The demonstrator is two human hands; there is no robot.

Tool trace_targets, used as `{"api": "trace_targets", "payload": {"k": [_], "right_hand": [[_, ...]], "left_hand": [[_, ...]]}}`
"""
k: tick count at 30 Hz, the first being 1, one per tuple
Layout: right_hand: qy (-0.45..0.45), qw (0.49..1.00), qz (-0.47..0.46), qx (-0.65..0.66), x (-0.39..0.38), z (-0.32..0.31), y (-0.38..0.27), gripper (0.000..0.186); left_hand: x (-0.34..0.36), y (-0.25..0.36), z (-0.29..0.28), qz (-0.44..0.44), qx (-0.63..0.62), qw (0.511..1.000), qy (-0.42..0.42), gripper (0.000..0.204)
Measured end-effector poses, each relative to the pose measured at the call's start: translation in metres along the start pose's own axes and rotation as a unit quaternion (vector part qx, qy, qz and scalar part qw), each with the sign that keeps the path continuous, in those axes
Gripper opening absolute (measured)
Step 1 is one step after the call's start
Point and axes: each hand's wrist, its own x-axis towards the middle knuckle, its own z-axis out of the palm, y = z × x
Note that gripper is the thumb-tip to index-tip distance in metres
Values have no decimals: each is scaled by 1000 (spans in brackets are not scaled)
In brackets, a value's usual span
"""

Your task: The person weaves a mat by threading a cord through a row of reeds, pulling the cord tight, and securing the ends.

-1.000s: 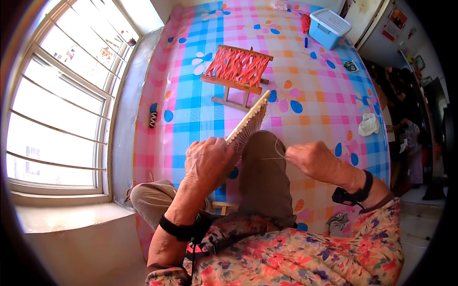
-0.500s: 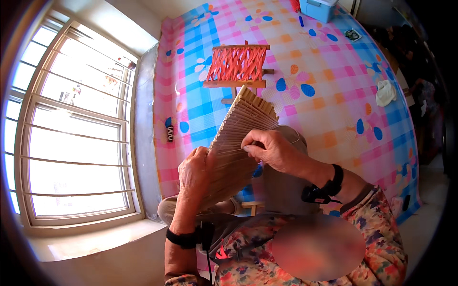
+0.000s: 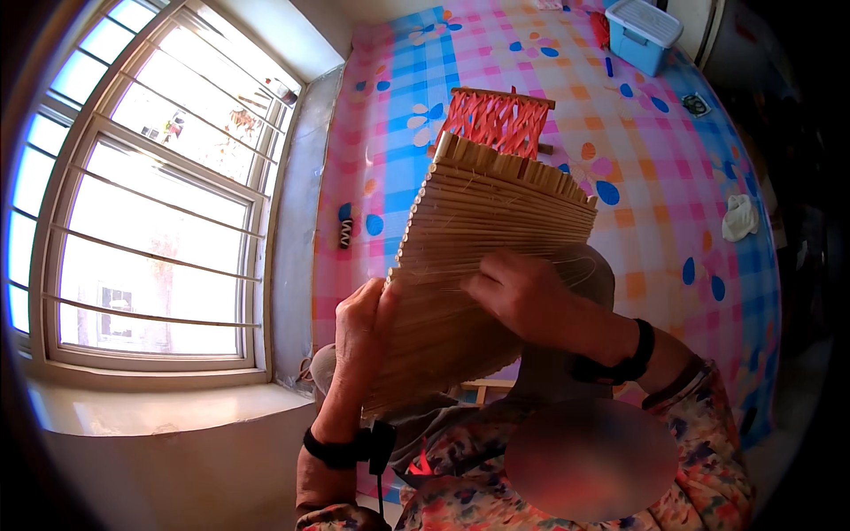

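Observation:
A mat of thin straw-coloured stalks, laid side by side and stitched together, is held up over my lap. My left hand grips its left edge, thumb on the near face and the fingers mostly behind. Over the middle of the mat, my right hand is closed in a pinch close to the stalks. A thin pale thread loops out beside that hand over my knee. What sits between the right fingertips is too small and blurred to make out.
A small wooden stool with a woven red strap seat stands beyond the mat. Checked floor covering spreads around it. A blue lidded box is at the far right, a white cloth nearer. A barred window lines the left.
The mat has tilted so that more of its face shows, and its top now overlaps the stool. My right hand has shifted slightly right and down, still pinched; the left keeps its grip.

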Motion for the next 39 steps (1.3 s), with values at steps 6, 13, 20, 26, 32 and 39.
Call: {"api": "trace_targets", "payload": {"k": [6, 13, 20, 26, 32, 39], "right_hand": [[-11, 998, -40, -45, 19, -40, -33, 13], [-5, 994, 19, 105, 49, -26, -59, 14], [-42, 995, -27, 84, 51, -12, -63, 27], [-59, 996, -59, 40, 54, -11, -66, 27], [-59, 995, -65, 38, 51, -8, -69, 32], [-96, 982, -22, 162, 53, -10, -61, 26]], "left_hand": [[-16, 4, -19, 5, -77, 997, 31, 34], [-38, -4, -30, 40, -114, 991, 54, 33], [-55, -12, -44, 32, -110, 991, 63, 31], [-59, -10, -46, 44, -118, 990, 63, 31], [-61, -6, -48, 36, -116, 990, 66, 31], [-61, -6, -47, 42, -121, 989, 71, 32]]}}
